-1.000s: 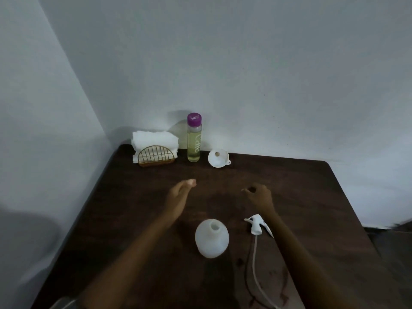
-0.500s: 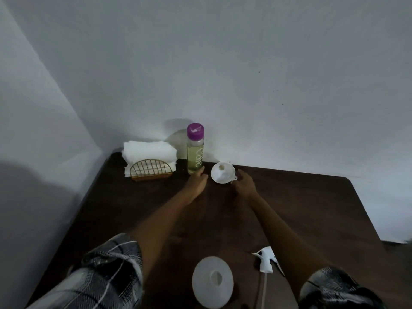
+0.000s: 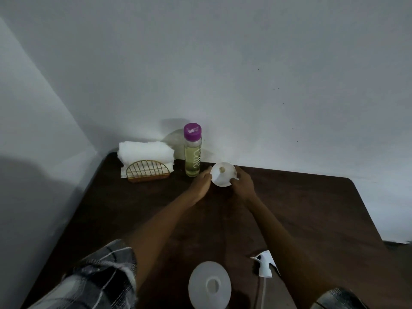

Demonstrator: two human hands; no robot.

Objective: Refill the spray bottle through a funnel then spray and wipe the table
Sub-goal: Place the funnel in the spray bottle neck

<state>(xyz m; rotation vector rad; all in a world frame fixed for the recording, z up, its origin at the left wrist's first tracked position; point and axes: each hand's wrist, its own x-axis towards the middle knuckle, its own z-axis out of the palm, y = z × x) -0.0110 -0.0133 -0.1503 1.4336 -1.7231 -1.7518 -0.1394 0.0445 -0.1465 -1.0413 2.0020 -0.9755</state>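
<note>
A white funnel sits near the table's far edge, its mouth tipped toward me. My right hand grips its right rim with thumb and curled fingers. My left hand touches the funnel's left rim with a fingertip. A clear refill bottle with a purple cap and yellowish liquid stands just left of the funnel. The white spray bottle stands open-necked near me. Its white trigger head with dip tube lies on the table to the right of it.
The dark wooden table sits in a corner between two pale walls. A gold wire holder with white paper napkins stands at the far left, next to the refill bottle.
Both hands reached from the table's middle to the far edge and closed in on the funnel; the right hand took hold of its rim. The view leaned forward.
</note>
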